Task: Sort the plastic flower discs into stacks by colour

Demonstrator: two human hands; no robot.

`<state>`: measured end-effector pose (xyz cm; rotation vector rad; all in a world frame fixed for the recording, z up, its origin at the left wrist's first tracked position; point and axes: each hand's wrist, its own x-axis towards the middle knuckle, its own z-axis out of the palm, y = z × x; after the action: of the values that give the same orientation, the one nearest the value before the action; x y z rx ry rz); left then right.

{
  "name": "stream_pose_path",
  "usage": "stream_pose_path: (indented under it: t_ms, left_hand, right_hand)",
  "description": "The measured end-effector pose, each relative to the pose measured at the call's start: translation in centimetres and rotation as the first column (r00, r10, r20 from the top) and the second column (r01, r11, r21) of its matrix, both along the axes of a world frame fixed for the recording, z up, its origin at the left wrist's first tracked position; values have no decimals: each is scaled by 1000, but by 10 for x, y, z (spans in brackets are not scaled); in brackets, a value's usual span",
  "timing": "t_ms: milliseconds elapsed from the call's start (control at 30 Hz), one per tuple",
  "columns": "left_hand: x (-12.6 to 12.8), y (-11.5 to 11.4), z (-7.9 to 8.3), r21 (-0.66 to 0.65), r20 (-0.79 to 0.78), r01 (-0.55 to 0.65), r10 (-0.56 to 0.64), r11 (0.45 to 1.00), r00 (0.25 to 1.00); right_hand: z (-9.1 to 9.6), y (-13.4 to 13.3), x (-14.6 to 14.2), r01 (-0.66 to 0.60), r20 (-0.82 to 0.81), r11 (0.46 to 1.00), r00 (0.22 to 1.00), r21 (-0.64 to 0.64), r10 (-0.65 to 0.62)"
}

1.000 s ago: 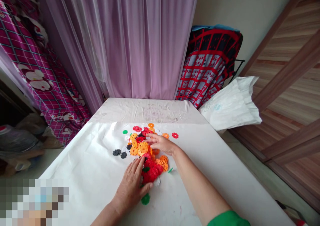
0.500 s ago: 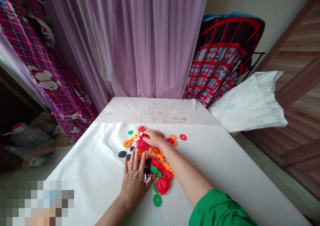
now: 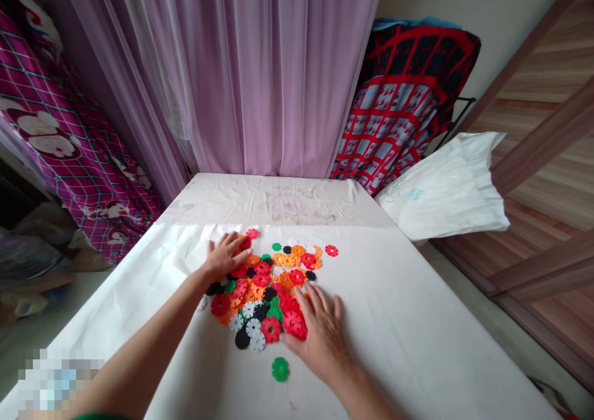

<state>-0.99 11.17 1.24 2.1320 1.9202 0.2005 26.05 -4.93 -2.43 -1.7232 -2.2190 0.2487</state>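
Both hands are apart from each other, palms down, with fingers spread. The left hand (image 3: 224, 260) lies over the far left edge of the heap of notched plastic discs (image 3: 260, 281); whether its fingers pinch any piece cannot be told. The right hand (image 3: 323, 332) sits at the near right edge, thumb and fingers against red discs (image 3: 294, 323), with no closed grip seen.

The heap lies on the white-covered bench, between and beneath the hands. Red, orange, black, white and green pieces overlap, loosely spread.

Status, as judged: the handling of the discs appears to be partway. Done: the pieces are out on the bench and largely within one patch. Not done: the colours are mixed, no separate colour groups are found, and no joined pieces can be made out. Outliers noted: one green disc (image 3: 279, 369) on the near side, well clear of the heap, and one red disc (image 3: 331, 250) beyond the far right edge.

Outward, a white bag (image 3: 448, 188) is at the bench's far right side; a purple curtain (image 3: 278, 73) hangs behind the bench.
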Motion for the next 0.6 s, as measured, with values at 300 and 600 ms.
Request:
stream_pose_path:
  t_ms: [300, 600]
  left_hand:
    - [16, -116, -19, 182, 130, 267, -293, 946, 947]
    - [-54, -111, -27, 122, -71, -217, 226, 969, 971]
  right_hand:
    - [16, 111, -14, 113, -447, 993, 890, 39, -84]
    - [27, 6, -23, -513, -58, 857, 858, -42, 511]
